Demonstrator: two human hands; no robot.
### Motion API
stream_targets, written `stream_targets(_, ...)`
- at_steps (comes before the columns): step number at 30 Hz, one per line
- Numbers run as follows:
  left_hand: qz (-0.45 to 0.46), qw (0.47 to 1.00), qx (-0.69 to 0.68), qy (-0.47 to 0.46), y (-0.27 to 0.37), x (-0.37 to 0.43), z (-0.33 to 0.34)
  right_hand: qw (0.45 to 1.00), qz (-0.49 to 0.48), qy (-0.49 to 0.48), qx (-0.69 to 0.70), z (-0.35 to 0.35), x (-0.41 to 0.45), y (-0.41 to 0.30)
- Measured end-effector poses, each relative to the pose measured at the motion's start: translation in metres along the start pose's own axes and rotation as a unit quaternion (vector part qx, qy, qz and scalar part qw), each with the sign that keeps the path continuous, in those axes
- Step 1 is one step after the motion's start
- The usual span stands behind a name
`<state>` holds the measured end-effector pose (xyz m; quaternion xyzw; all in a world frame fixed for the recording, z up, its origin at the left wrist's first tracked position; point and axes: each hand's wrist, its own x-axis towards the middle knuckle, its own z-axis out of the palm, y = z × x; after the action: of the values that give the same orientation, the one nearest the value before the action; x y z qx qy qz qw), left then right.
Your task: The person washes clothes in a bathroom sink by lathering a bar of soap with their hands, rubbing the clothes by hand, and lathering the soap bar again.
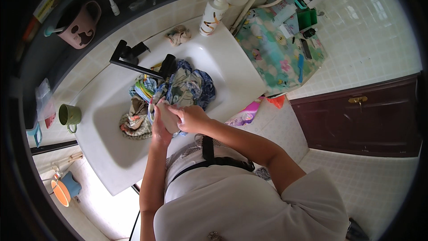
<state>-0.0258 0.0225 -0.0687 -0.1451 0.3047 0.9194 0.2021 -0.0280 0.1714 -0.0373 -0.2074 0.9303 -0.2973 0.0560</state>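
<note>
Both my hands meet over the near side of a white washbasin (234,63), at a pale, off-white object (168,117) like a bar of soap. My left hand (160,125) grips its left side, and my right hand (189,117) holds its right side; white suds show on the fingers. Light cloth lies against the left fingers. Beneath and beyond the hands are bunched clothes: a blue patterned garment (204,85), green and yellow striped cloth (144,88) and a beige printed cloth (135,127). A black faucet (140,70) reaches over them.
On the basin's back edge are a white pump bottle (213,15) and a crumpled cloth (179,35). A green mug (70,114) stands at the left rim. The dark shelf above holds a pink mug (80,28). Right of the basin, a patterned cover (267,47) bears small items.
</note>
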Motion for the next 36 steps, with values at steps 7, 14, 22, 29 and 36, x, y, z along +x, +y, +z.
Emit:
stream_targets(7, 0.012, 0.993, -0.116, -0.022, 0.007, -0.004, 0.003, 0.999, -0.009, -0.029, 0.025, -0.026, -0.015, -0.025)
stream_targets(14, 0.030, 0.992, -0.125, -0.012, 0.016, -0.010, -0.005, 0.998, -0.038, -0.055, 0.018, -0.006, -0.033, -0.021)
stream_targets(22, -0.013, 0.996, -0.079, -0.033, 0.007, -0.009, -0.003, 0.996, -0.012, -0.083, -0.043, -0.009, -0.010, -0.013)
stream_targets(29, -0.020, 0.998, -0.032, -0.058, 0.000, -0.006, -0.015, 0.994, 0.043, -0.094, -0.032, -0.012, 0.000, -0.018)
stream_targets(36, 0.040, 0.990, -0.138, 0.002, 0.013, -0.005, -0.007, 0.991, -0.035, -0.127, -0.012, -0.021, -0.031, -0.031)
